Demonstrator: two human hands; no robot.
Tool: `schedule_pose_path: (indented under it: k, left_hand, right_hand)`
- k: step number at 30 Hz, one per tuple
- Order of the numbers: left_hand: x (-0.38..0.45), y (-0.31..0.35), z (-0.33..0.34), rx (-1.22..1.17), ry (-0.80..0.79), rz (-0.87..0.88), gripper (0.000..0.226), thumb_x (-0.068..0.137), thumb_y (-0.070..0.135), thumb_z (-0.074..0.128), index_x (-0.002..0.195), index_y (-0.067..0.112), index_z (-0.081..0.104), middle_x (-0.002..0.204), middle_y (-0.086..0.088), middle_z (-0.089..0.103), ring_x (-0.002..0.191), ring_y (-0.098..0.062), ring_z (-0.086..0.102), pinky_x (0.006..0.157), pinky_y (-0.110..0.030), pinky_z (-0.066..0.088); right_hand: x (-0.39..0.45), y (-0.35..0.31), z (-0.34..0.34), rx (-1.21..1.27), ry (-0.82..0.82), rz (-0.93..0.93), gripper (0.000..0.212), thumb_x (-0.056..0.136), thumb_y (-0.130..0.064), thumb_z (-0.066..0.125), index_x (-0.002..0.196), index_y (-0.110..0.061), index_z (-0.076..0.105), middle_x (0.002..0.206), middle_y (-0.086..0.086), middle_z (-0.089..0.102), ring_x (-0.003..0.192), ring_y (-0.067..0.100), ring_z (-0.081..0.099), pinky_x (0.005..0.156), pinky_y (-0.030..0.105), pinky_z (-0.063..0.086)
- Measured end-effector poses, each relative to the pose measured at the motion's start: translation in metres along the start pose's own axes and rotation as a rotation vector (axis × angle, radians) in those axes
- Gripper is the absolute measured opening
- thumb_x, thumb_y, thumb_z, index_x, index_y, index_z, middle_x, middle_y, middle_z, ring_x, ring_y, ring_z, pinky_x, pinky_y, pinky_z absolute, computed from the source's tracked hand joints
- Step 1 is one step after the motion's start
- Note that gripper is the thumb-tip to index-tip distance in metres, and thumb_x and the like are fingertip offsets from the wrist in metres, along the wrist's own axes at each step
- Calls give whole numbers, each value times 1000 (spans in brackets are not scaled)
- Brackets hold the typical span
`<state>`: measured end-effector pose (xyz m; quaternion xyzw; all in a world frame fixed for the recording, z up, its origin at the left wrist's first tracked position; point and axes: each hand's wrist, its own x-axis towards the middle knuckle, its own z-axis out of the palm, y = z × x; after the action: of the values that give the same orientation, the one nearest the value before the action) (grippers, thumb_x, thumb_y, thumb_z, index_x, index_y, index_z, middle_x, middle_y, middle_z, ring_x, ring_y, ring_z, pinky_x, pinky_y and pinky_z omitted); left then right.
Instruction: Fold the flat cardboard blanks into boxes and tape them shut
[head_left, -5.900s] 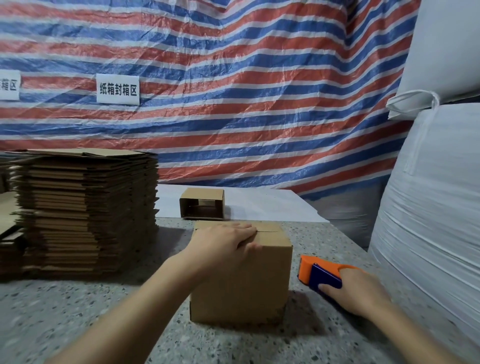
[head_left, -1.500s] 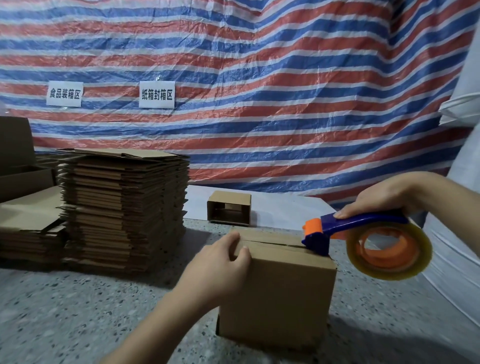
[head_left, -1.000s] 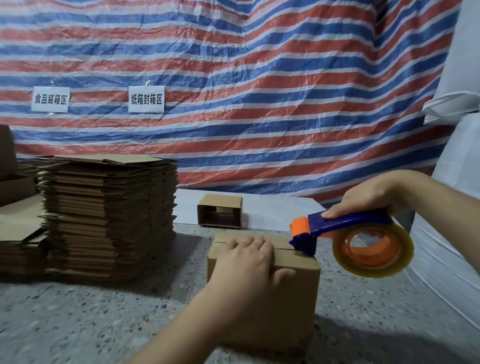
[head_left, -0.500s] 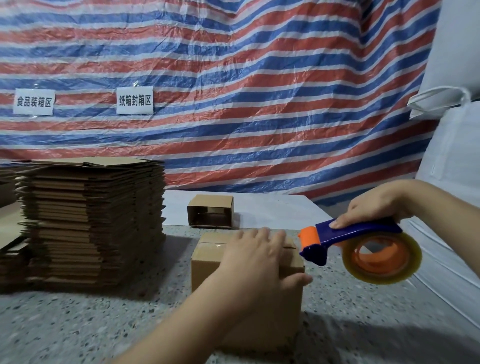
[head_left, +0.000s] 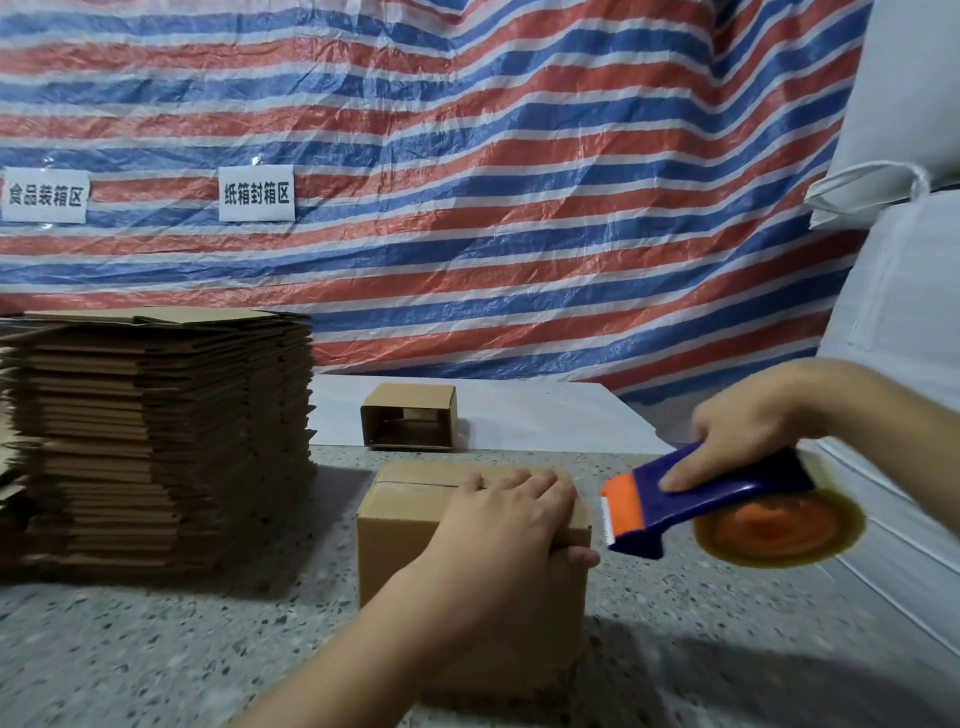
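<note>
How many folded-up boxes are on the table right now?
2. One box sits in front under the left hand; the open box lies behind it. The flat stack could hide more.

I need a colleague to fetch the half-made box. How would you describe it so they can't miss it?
Start at the tall stack of flat blanks on the left. Just right of it, on the white sheet, sits a small box. Unlike the near box, its front is open.

Matt cardboard box (head_left: 410, 540); glossy plastic tape dispenser (head_left: 722, 499); speckled stone table (head_left: 156, 649).
</note>
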<state>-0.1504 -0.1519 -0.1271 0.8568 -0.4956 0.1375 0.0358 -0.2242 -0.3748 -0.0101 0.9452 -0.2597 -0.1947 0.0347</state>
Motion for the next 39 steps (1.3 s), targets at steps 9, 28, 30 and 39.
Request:
schedule_pose_path:
  k: [9,28,30,39]
  left_hand:
    - [-5,2,-1,-26,52,13,63,96,62,35,149,30,26,158,6,29,146,-17,23,117,-50,18]
    - [-3,2,-1,5,73,33,59,96,60,36,146,30,31,152,6,37,140,-16,31,112,-51,29]
    - [-3,2,0,6,83,33,57,96,60,37,144,30,33,148,6,40,137,-16,34,110,-51,30]
    - [-2,3,5,-2,124,20,59,98,58,37,149,29,28,155,5,34,143,-18,30,113,-53,27]
  right_hand:
    - [49,-12,123,-71,478,47,50,85,-76,51,92,-27,54,103,-4,70,74,15,54,57,30,40]
    - [23,-73,111,1439,187,-83,60,97,-64,47,97,-9,69,83,5,72,71,19,68,55,28,51]
    - [26,-80,118,1554,221,-114,37,100,-42,57,86,-9,64,68,1,60,56,14,55,50,27,44]
    - [34,-125,154,1887,443,-145,31,103,-34,56,104,-7,70,93,19,75,91,36,68,76,45,51]
